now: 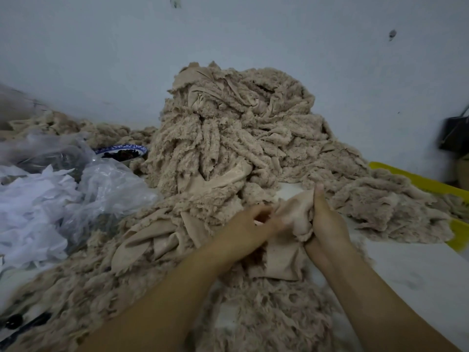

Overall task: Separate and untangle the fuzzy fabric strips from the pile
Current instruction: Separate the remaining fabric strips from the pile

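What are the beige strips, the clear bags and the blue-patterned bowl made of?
Fabric strips: beige plush or faux fur; shaggy pile one face, smooth matte backing the other. Bags: thin clear plastic film; crinkled, glossy. Bowl: probably glazed ceramic, shiny blue-and-white rim; could be melamine.

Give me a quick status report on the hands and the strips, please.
Left hand pinching a fabric strip; right hand against the same strip, grip hidden. Strip in front of the pile. Plastic bags left, clear of the work.

Pile point(236, 128) against the wall point(253, 34) — bags point(106, 189) to its left, bowl point(138, 149) between them, tray point(431, 184) right
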The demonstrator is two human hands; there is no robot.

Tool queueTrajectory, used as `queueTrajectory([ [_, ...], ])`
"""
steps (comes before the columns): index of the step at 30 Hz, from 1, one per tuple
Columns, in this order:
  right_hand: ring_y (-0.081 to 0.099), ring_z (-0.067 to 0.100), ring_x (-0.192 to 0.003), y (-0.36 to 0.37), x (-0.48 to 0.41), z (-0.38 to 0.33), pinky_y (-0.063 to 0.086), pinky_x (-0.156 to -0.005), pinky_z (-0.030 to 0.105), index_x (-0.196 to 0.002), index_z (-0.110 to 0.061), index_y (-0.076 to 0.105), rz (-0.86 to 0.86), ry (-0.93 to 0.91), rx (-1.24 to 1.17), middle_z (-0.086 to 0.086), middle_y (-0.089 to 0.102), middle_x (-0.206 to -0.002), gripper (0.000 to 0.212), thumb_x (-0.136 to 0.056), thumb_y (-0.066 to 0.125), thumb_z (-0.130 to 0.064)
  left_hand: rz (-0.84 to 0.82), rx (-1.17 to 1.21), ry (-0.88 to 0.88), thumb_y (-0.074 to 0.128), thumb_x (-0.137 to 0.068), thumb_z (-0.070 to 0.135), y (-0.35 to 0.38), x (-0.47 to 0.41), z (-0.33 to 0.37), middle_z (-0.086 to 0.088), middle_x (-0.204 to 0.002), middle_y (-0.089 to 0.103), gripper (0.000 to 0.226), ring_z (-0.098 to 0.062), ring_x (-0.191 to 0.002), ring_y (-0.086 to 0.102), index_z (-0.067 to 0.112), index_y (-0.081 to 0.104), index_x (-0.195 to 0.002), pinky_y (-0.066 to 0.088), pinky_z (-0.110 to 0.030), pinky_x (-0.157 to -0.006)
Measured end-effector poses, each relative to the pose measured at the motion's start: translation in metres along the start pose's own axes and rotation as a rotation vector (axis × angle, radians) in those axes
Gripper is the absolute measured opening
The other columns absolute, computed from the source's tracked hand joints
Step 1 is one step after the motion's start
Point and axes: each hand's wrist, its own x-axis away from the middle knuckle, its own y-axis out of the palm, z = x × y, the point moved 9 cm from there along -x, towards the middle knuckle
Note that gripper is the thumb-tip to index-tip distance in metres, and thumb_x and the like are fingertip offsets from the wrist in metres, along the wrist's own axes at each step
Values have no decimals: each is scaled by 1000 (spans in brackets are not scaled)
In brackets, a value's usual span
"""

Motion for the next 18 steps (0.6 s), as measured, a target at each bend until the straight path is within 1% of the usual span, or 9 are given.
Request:
queueTrajectory([
  [2, 75, 22, -69, -6, -3, 0, 57, -48, 31, -103, -2, 63, 29, 31, -61, 10, 76, -78, 58, -85, 54, -57, -83, -108, 14, 70, -82, 60, 7, 1, -5, 19, -80, 62, 38, 0, -69, 57, 23, 66, -88, 43, -21, -66],
  [4, 75, 26, -79, -14, -7, 2, 58, -52, 36, -112, -4, 63, 60, 59, -95, 14, 76, -96, 62, -88, 51, -59, -75, -103, 23, 69, -90, 41, 4, 3, -4, 12, -61, 49, 34, -7, -58, 45, 20, 54, -69, 33, -23, -55],
  [7, 74, 29, -86, -18, -9, -2, 59, -63, 45, -106, -9, 65, 80, 51, -111, 14, 74, -105, 50, -93, 50, -55, 49, 261, -50, 65, -95, 30, -13, 4, -4, -2, -77, 62, 21, -17, -76, 57, 19, 66, -78, 44, -26, -73],
  [10, 75, 28, -75, -9, -3, -4, 60, -61, 42, -98, -18, 65, 42, 15, 6, 7, 76, -85, 43, -91, 52, -58, 56, 596, -146, 62, -96, 32, -14, 3, -9, -9, -86, 68, 30, -23, -81, 64, 18, 69, -70, 51, -36, -83],
  [11, 74, 28, -73, -5, 0, -7, 60, -63, 41, -94, -22, 65, 17, -35, 116, 4, 76, -77, 43, -89, 51, -62, 46, 647, -164, 61, -97, 32, -12, 3, -10, -11, -89, 71, 30, -24, -83, 68, 17, 73, -74, 54, -35, -84],
  [12, 72, 25, -70, 2, 5, -11, 57, -65, 39, -91, -25, 65, -19, -102, 252, 1, 73, -71, 47, -85, 50, -68, 42, 712, -183, 60, -98, 31, -9, 2, -10, -14, -98, 74, 27, -27, -91, 71, 12, 77, -88, 56, -36, -89],
  [14, 63, 12, -64, 20, 16, -15, 50, -62, 29, -92, -24, 63, -136, -247, 531, -4, 66, -69, 62, -75, 45, -81, 48, 874, -223, 61, -97, 31, -8, 2, -10, -20, -118, 70, 40, -34, -111, 67, 3, 65, -125, 53, -46, -99],
  [16, 60, -4, -65, 40, 28, -8, 46, -59, 15, -92, -34, 61, -324, -309, 673, -19, 65, -75, 58, -70, 48, -86, 36, 974, -223, 62, -95, 33, -11, 2, -8, -21, -123, 67, 50, -35, -114, 66, 2, 59, -133, 54, -46, -96],
  [18, 63, -12, -78, 51, 32, 11, 47, -62, 9, -94, -47, 59, -465, -252, 807, -29, 67, -88, 42, -72, 56, -83, 37, 1033, -200, 61, -95, 33, -15, 1, -6, -22, -121, 67, 48, -36, -113, 65, 1, 60, -130, 55, -45, -95],
])
